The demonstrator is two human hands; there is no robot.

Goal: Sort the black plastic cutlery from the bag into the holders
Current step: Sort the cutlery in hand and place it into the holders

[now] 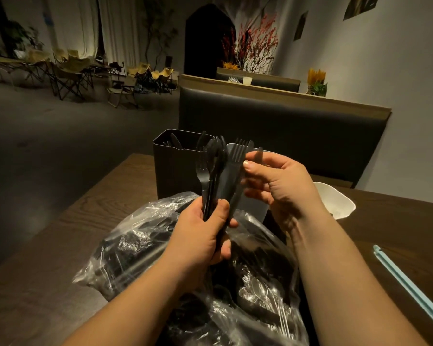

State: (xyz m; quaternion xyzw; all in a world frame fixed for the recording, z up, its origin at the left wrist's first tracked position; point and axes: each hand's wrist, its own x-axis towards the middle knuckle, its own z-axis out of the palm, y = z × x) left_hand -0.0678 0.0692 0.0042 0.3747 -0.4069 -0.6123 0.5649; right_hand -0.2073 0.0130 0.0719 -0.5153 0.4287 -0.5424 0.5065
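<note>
Presently the left hand point(205, 236) grips one bundle of black cutlery point(215, 171) upright above the bag point(140, 245), showing three fork heads and at least one spoon bowl, all matte black with thin flat handles. The right hand point(280, 188) pinches a single black piece point(260, 154), whose narrow tip rises above its fingers. Three holders stand on the bench point(105, 196) behind the one crumpled clear bag: one black holder point(173, 176) with at least two knives in it, one pale grey holder point(250, 208) behind the hands and one white holder point(335, 198) to the right.
</note>
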